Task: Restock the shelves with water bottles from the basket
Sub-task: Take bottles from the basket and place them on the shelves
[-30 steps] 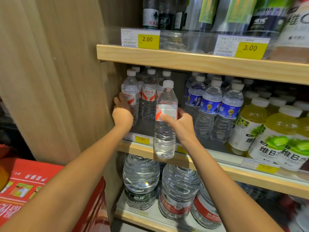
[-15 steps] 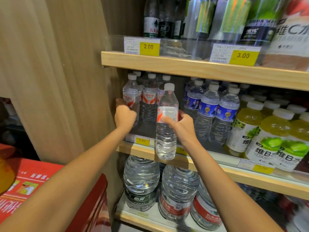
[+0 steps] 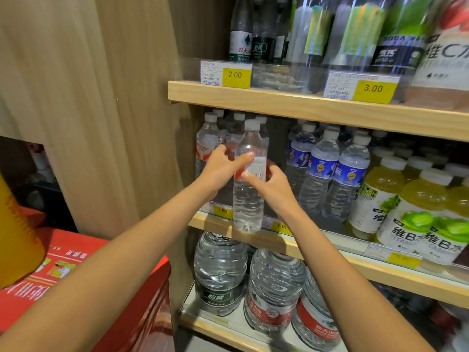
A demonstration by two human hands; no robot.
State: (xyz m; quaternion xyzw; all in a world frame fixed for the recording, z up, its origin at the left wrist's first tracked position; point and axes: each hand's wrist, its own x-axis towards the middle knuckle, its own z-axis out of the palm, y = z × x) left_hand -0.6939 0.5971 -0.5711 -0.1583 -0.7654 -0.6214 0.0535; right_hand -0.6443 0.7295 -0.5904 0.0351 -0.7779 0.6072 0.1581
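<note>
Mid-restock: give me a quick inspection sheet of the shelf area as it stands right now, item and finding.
Surface: middle shelf, wooden, with price tags along its front edge.
Job's things: water bottle upright in the air in front of the shelf edge, not yet set down; red-label bottles stand at the shelf's left end; basket not in view.
Clutter: red box at lower left.
Grippers: right hand grips the water bottle at its label; left hand holds its shoulder, thumb across the front.
Cables: nothing seen.
Surroundings: blue-label bottles and yellow drinks to the right, big water jugs on the shelf below, wood panel on the left.
</note>
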